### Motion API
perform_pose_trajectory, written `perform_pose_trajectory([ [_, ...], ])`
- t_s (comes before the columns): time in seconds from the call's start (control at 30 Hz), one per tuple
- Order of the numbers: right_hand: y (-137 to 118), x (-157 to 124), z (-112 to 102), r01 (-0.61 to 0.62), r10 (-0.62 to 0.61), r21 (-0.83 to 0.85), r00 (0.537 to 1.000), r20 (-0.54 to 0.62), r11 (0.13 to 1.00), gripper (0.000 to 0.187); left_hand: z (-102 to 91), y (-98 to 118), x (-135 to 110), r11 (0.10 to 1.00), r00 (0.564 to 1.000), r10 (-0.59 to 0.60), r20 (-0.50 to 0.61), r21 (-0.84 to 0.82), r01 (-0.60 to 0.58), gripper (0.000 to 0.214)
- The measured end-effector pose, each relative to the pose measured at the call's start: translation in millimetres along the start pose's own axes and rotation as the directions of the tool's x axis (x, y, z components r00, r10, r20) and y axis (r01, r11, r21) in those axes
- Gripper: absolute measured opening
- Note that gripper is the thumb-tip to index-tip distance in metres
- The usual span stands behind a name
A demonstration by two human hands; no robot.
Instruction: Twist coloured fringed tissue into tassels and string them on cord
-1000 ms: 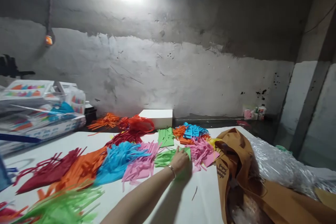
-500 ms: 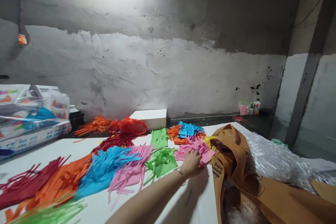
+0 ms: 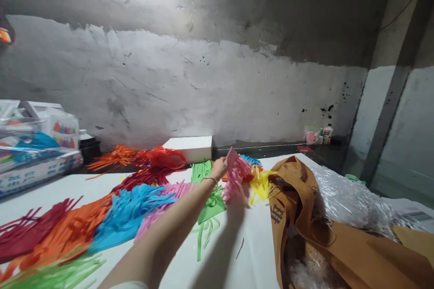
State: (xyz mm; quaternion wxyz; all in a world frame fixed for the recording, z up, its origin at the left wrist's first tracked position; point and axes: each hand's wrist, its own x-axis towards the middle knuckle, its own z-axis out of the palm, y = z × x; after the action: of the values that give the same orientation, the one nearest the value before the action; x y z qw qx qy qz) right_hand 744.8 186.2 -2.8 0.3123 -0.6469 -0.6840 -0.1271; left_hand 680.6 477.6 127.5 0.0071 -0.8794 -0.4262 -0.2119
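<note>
My left hand (image 3: pixel 219 168), with a bracelet on its wrist, is closed on the edge of a pink paper fringe (image 3: pixel 234 178). The fringe is lifted off the white table (image 3: pixel 251 248), its strips hanging down. Just right of it lies a yellow fringe (image 3: pixel 260 185). Below and to the left of the hand is a green fringe (image 3: pixel 212 205) with loose strips; another green fringe (image 3: pixel 201 170) lies behind. Blue strips (image 3: pixel 251 160) and some orange show partly behind the pink one. My right hand is out of view.
Blue (image 3: pixel 125 212), orange (image 3: pixel 77 223) and dark red (image 3: pixel 30 235) fringes lie on the left. A white box (image 3: pixel 190 148) stands at the back. On the right are a brown bag (image 3: pixel 298 189) and a heap of clear plastic strips (image 3: pixel 349 198). A packed carton (image 3: pixel 44 167) sits far left.
My left hand has picked up the pink fringe and moved it left and up. More of the yellow fringe now shows. The green fringe beside it has shifted. The view has moved slightly.
</note>
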Motion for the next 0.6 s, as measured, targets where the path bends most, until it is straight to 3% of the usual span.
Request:
perform_pose_trajectory([
  [0.1,32,45,-14,-0.031,0.030,-0.008,0.997,-0.064,0.999,0.023,-45.2,-42,1,1.000,0.993,0.010,-0.118,0.024,-0.008,0.034],
  [0.17,47,64,-23,-0.045,0.044,-0.013,0.994,-0.097,0.999,0.024,-63.0,-66,-12,0.996,0.986,0.078,-0.147,0.047,-0.071,0.033],
  [0.23,53,70,-29,-0.053,0.051,-0.016,0.992,-0.117,0.998,0.027,-68.5,-85,-35,0.982,0.978,0.183,-0.096,0.069,-0.177,0.026],
  [0.33,46,57,-31,-0.049,0.047,-0.012,0.992,-0.120,0.999,0.024,-58.8,-99,-70,0.938,0.941,0.328,0.078,0.088,-0.335,0.021],
  [0.4,33,42,-26,-0.034,0.033,-0.007,0.994,-0.103,0.999,0.021,-44.1,-93,-83,0.910,0.907,0.387,0.168,0.092,-0.405,0.024],
  [0.47,16,25,-19,-0.010,0.010,-0.003,0.997,-0.074,1.000,0.023,-23.9,-71,-86,0.885,0.877,0.434,0.206,0.083,-0.458,0.023],
  [0.6,-21,-16,-3,0.047,-0.047,0.004,0.999,0.014,0.999,0.025,30.3,7,-70,0.842,0.821,0.519,0.237,0.025,-0.539,0.021],
])
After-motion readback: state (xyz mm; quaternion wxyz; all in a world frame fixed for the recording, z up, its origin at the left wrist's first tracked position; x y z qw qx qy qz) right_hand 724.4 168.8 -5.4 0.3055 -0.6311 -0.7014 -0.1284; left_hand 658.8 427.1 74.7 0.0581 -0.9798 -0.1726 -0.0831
